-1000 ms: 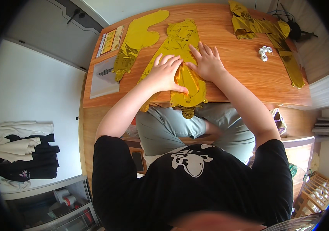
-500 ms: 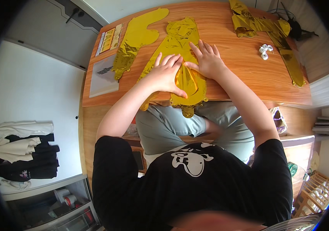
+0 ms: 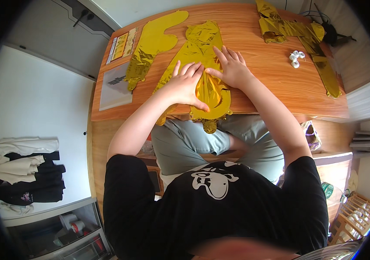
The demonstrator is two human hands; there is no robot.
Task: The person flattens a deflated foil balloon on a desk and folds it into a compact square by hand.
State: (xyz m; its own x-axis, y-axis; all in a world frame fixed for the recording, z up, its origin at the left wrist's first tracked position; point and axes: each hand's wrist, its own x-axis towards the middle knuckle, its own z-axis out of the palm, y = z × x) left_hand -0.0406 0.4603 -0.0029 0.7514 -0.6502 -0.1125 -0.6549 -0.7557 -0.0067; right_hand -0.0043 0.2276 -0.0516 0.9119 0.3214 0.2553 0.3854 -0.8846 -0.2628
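A flat gold foil balloon (image 3: pixel 200 53) lies lengthwise in front of me, its tabbed near end hanging over the table edge. Its surface is creased, with a raised, crinkled fold between my hands. My left hand (image 3: pixel 186 86) rests on its left part, fingers spread and thumb pointing down toward the rounded near end. On the right side my right hand (image 3: pixel 233 73) lies with fingers apart, partly on the foil and partly over the tabletop; its thumb reaches toward the left fingertips. Neither hand grips anything.
Another flat gold foil balloon (image 3: pixel 161 37) lies to the left, beside a printed card (image 3: pixel 122 45) and a clear plastic sleeve (image 3: pixel 116 89). More gold foil (image 3: pixel 312 45) stretches along the right of the wooden table (image 3: pixel 263 65). Small white ribbon rolls (image 3: pixel 295 58) sit nearby.
Both hands stay on the gold foil balloon in nearly the same pose. The raised foil between them has shifted and flattened slightly. The whole view has moved a little.
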